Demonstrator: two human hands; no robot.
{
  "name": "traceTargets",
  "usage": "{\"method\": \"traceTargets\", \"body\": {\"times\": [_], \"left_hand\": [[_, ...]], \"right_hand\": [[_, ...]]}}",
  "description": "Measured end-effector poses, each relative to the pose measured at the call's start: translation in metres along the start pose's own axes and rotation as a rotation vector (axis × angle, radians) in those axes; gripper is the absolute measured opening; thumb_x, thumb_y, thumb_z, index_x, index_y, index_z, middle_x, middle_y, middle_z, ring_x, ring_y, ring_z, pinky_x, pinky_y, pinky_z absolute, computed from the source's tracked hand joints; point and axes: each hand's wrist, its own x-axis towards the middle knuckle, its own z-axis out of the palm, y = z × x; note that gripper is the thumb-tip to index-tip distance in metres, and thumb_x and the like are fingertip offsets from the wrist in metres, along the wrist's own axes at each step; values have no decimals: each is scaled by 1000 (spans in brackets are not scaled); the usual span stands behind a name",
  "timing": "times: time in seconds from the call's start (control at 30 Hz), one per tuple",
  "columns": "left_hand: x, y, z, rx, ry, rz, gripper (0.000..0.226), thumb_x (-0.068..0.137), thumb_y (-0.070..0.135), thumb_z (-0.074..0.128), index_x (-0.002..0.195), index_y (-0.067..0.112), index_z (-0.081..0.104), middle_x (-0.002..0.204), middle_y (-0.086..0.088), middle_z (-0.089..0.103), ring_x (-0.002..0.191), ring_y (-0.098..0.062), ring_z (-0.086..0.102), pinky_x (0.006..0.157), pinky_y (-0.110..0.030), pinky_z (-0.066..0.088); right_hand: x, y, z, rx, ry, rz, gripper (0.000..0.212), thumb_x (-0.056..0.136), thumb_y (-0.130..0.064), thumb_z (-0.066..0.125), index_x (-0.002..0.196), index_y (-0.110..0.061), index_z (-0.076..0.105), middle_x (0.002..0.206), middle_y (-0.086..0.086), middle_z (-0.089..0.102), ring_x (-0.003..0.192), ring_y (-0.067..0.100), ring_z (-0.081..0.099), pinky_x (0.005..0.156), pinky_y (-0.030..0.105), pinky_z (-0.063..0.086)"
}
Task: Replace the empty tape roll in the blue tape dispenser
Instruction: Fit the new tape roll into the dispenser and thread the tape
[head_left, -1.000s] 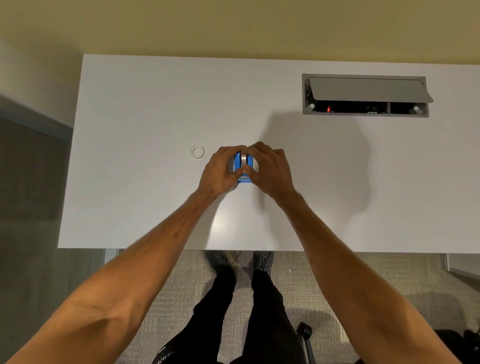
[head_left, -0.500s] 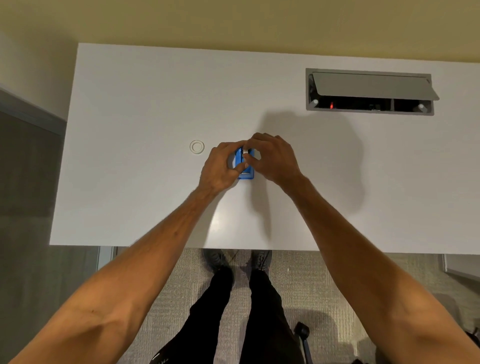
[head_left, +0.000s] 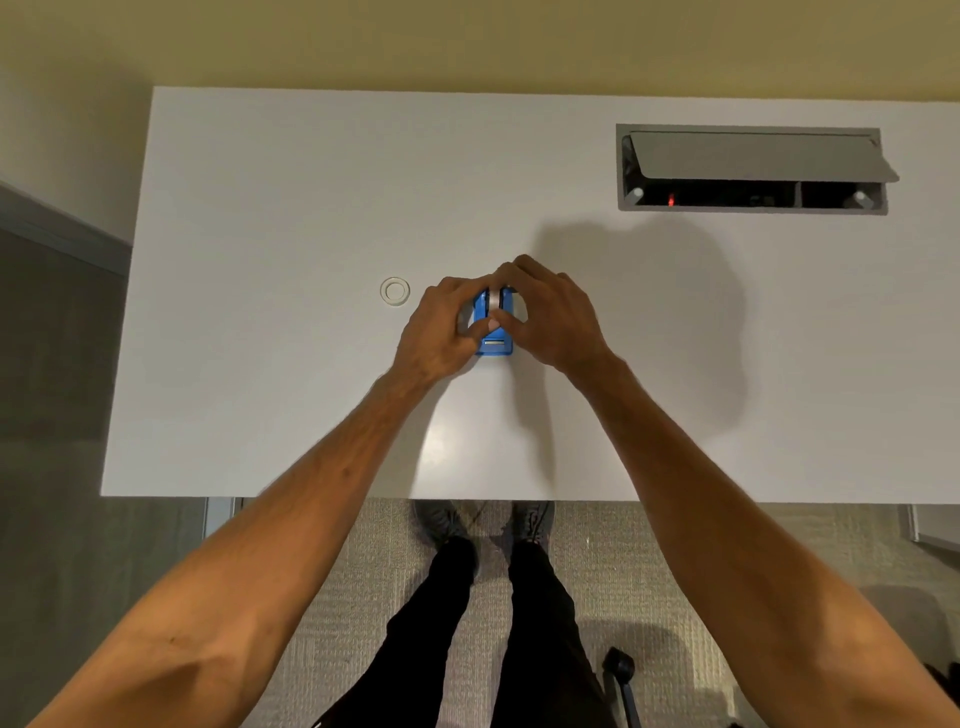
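Note:
The blue tape dispenser (head_left: 493, 347) stands on the white desk (head_left: 291, 208), mid-table, its cutter end toward me. My left hand (head_left: 441, 327) grips its left side. My right hand (head_left: 550, 317) wraps its right side, with fingers over a tape roll (head_left: 497, 301) seated in the dispenser's top. Both thumbs meet above the dispenser's middle. A small clear ring, the empty tape core (head_left: 395, 291), lies flat on the desk just left of my left hand.
An open cable hatch (head_left: 753, 166) with a raised grey lid is set into the desk at the back right. The desk's front edge runs just above my feet. A chair caster (head_left: 618, 665) shows on the carpet below.
Both hands stay on the dispenser. My right fingers have shifted from pinching at the top to pressing down over the roll, and my thumbs have come together.

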Motion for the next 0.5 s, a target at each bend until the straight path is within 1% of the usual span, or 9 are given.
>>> {"method": "traceTargets", "body": {"times": [0.1, 0.17, 0.23, 0.33, 0.4, 0.5], "left_hand": [[0, 0, -1, 4, 9, 35, 55, 101, 52, 66, 151, 28, 58, 141, 0, 67, 127, -25, 59, 104, -44, 51], [0, 3, -2, -55, 22, 52, 57, 100, 45, 73, 151, 26, 57, 141, 1, 67, 126, -22, 60, 104, -37, 48], [1, 4, -2, -125, 21, 30, 56, 96, 43, 77, 147, 28, 56, 137, 6, 68, 122, -18, 62, 101, -34, 48], [0, 4, -1, -140, 12, -8, 51, 96, 43, 76, 140, 29, 56, 131, 9, 68, 118, -17, 62, 96, -33, 49], [-1, 4, -2, -138, 18, -7, 46, 97, 43, 75, 138, 29, 58, 129, 9, 68, 116, -16, 62, 94, -32, 49], [-1, 3, -2, -109, 18, -1, 45, 99, 46, 73, 139, 31, 59, 129, 10, 68, 115, -16, 62, 94, -32, 49]], "right_hand": [[0, 2, 1, 38, 5, 10, 20, 93, -30, 70, 111, -23, 63, 105, -7, 63, 86, 15, 60, 76, 40, 56], [0, 4, 1, 51, 10, 22, 18, 94, -28, 69, 111, -23, 64, 105, -7, 64, 85, 16, 62, 76, 40, 56], [1, 5, 2, 69, -2, 45, 17, 95, -29, 69, 111, -23, 65, 105, -6, 67, 86, 17, 65, 77, 39, 58], [5, 9, 0, 105, -15, 81, 16, 98, -33, 69, 110, -24, 72, 104, -6, 73, 87, 17, 69, 76, 34, 60], [7, 10, -2, 98, -5, 85, 17, 99, -33, 69, 109, -22, 78, 105, -6, 77, 88, 18, 72, 76, 34, 60], [9, 9, -7, 33, -12, 49, 24, 100, -35, 68, 114, -22, 83, 113, -7, 80, 93, 19, 75, 78, 36, 61]]}}
